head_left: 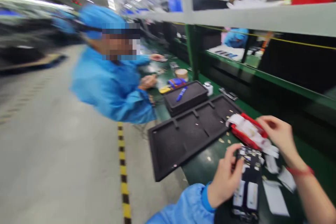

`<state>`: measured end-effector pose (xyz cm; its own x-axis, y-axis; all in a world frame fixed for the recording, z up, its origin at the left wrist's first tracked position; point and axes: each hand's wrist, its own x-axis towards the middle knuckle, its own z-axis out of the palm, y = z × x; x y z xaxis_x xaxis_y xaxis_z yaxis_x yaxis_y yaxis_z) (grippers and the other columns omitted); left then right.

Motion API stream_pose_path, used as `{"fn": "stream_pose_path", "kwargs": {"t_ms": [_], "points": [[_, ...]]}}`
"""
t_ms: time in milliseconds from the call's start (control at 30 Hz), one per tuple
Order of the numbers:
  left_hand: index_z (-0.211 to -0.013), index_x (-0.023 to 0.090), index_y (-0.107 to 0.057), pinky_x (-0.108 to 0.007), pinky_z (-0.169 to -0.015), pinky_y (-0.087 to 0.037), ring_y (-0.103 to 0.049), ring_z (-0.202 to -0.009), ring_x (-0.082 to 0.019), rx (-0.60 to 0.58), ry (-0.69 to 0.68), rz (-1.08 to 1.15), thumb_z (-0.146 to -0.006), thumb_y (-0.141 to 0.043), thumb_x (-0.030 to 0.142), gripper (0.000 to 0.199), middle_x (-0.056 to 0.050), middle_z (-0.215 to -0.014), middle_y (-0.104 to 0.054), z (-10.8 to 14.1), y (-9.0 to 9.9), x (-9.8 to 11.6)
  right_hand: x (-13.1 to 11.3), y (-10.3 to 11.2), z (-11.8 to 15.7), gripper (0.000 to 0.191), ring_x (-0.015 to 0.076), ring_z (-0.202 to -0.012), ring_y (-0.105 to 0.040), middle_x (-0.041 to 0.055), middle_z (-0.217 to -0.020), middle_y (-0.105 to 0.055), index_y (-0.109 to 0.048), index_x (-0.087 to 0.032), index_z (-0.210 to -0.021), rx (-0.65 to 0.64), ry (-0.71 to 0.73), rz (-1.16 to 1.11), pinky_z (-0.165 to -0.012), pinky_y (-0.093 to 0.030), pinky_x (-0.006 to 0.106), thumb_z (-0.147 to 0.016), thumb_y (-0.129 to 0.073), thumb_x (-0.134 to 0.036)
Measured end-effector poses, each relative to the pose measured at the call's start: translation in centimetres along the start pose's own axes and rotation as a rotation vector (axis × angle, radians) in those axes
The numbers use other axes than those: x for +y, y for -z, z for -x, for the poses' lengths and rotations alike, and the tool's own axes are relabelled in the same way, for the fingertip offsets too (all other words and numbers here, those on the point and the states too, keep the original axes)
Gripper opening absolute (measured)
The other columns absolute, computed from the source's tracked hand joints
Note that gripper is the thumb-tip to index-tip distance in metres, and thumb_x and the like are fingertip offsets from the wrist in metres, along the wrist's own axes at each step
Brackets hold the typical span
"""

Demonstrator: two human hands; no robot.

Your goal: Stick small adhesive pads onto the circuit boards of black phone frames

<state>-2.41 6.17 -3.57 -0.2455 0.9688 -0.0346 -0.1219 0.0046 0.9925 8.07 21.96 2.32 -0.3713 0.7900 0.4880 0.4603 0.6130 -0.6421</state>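
My left hand [227, 176] grips the upper left edge of an opened phone [246, 182], thumb over its face and fingers at its top side. The phone lies lengthwise towards me, its dark inside showing with small parts and two pale blocks. At the right edge of a red box [248, 140] is my right hand [279, 136], thumb and forefinger pinched together; what they hold, if anything, is too small to tell. A white paper strip [244, 126] runs across the box and hangs over its near side.
Left of the box lies a black tray [191, 136] with tiny pale scraps on it. Beyond stand stacked black trays [186, 98] carrying a blue pen [181, 93]. White paper pieces [275, 197] lie beside the phone. A co-worker in blue [110, 77] sits at the left.
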Motion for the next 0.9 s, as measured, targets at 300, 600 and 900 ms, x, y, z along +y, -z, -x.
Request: {"fn": "stream_pose_path", "kwargs": {"t_ms": [300,600,900], "points": [[-0.137,0.012,-0.051,-0.021,-0.048,-0.022,-0.027,-0.046,-0.007,0.035,0.106,0.21,-0.087,-0.067,0.049,0.064,0.01,-0.053,-0.039,0.1,-0.7,0.4,4.3,-1.2,-4.6,0.024,0.0113,-0.072,-0.067,0.0,-0.082,-0.069,-0.068,-0.013,-0.087,-0.393,-0.309,0.108,-0.07,-0.06,0.027,-0.099,-0.066,-0.034],[-0.129,0.017,-0.056,-0.019,-0.045,-0.036,-0.04,-0.041,-0.008,0.144,0.096,0.228,-0.085,-0.071,0.048,0.056,0.01,-0.05,-0.047,-1.1,0.0,2.3,2.7,2.3,-1.6,0.01,0.0176,-0.075,-0.073,0.006,-0.08,-0.075,-0.072,-0.012,-0.085,-0.162,-0.341,-0.055,-0.074,-0.061,0.031,-0.091,-0.068,-0.018],[-0.115,0.015,-0.065,-0.013,-0.036,-0.037,-0.041,-0.031,-0.004,0.232,-0.198,0.013,-0.089,-0.071,0.029,0.031,0.011,-0.048,-0.054,0.1,-1.8,4.7,-8.5,4.7,10.0,0.006,0.0255,-0.125,-0.065,0.0061,-0.131,-0.067,-0.076,-0.024,-0.082,0.236,-0.16,-0.097,-0.11,-0.054,0.044,-0.085,-0.078,-0.019]]}}
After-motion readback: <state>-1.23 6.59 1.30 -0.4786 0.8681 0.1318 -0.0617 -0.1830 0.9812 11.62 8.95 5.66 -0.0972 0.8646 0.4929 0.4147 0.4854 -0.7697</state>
